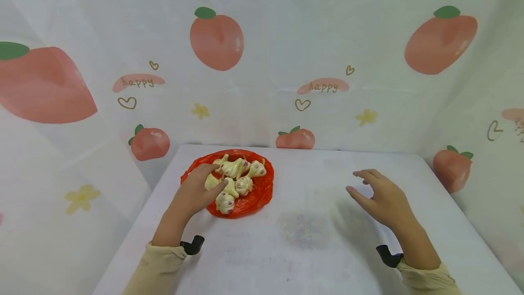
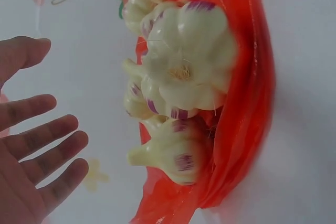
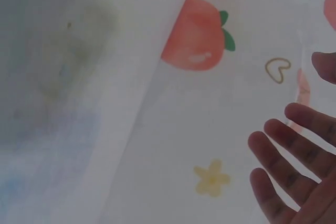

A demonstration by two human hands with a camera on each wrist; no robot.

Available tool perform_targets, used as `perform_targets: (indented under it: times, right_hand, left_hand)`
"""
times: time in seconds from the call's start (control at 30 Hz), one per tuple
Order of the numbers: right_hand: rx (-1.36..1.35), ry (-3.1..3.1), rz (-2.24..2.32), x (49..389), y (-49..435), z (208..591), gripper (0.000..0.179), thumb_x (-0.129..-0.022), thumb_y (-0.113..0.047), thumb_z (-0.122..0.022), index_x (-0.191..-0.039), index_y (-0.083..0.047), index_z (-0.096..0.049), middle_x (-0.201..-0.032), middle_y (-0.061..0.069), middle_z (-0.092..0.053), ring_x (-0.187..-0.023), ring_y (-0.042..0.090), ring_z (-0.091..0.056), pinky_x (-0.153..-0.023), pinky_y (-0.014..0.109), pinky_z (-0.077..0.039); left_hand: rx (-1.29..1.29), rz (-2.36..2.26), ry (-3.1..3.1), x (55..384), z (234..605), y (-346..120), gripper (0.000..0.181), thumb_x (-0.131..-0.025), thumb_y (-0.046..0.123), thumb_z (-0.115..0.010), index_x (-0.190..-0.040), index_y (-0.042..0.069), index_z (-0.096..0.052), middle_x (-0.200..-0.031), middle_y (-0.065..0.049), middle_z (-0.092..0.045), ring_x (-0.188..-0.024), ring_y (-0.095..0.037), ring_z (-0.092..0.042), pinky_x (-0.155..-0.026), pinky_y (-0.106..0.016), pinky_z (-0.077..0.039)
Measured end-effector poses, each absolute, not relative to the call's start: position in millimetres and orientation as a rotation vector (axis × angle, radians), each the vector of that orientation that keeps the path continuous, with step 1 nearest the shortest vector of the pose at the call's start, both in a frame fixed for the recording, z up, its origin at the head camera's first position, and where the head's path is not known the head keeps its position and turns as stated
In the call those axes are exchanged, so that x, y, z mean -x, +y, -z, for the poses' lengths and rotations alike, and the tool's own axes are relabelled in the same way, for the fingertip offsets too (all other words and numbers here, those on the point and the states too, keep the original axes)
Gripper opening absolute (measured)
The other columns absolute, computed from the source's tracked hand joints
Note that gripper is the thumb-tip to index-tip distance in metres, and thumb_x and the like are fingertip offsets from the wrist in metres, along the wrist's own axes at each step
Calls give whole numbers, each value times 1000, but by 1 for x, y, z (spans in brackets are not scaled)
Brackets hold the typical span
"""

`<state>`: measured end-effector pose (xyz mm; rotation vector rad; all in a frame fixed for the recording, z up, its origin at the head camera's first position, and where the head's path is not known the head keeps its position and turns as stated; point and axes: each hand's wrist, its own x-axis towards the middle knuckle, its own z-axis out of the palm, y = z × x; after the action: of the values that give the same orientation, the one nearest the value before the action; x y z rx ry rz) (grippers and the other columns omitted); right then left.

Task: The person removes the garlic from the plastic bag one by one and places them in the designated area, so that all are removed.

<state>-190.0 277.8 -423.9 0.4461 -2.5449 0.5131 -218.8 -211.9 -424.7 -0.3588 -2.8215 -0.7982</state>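
Observation:
Several white garlic bulbs (image 1: 244, 186) with purple streaks lie piled on a red plastic bag (image 1: 262, 192) at the table's back left. My left hand (image 1: 199, 191) hovers over the left side of the pile, fingers spread and holding nothing; in the left wrist view its fingertips stand apart from the nearest garlic bulb (image 2: 191, 56). On the right side, my right hand (image 1: 382, 199) is raised above the table with its fingers loosely extended and nothing in them. The right wrist view shows its spread fingers (image 3: 281, 161) against the printed curtain.
The white table (image 1: 303, 267) has faint smudges near its middle. A white curtain (image 1: 262, 104) printed with peaches, hearts and flowers hangs behind and on both sides. Each wrist wears a black mount (image 1: 389, 256).

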Motion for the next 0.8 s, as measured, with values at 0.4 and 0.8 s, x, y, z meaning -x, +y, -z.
perform_targets:
  times: [0.4,0.8]
  right_hand:
    - [-478,-2584,-646,198,242,430,42,-93,-31,-82,-128,-11,-71,-126,4,-72,-102,24,-72,-65,31,-54]
    - [-557,-2574,-747,199,215,428,41,-93,-29,-82,-129,-14,-71,-127,0,-71,-106,20,-70,-66,28,-54]
  left_hand:
    - [227,968,-2763,238,428,-232,58,-102,37,-70,-148,5,-57,-149,-19,-57,-143,-42,-50,-116,-66,-46]
    - [66,1117,-2543,253,444,-252,50,-101,32,-72,-142,6,-63,-156,-22,-49,-148,-44,-43,-119,-67,-42]
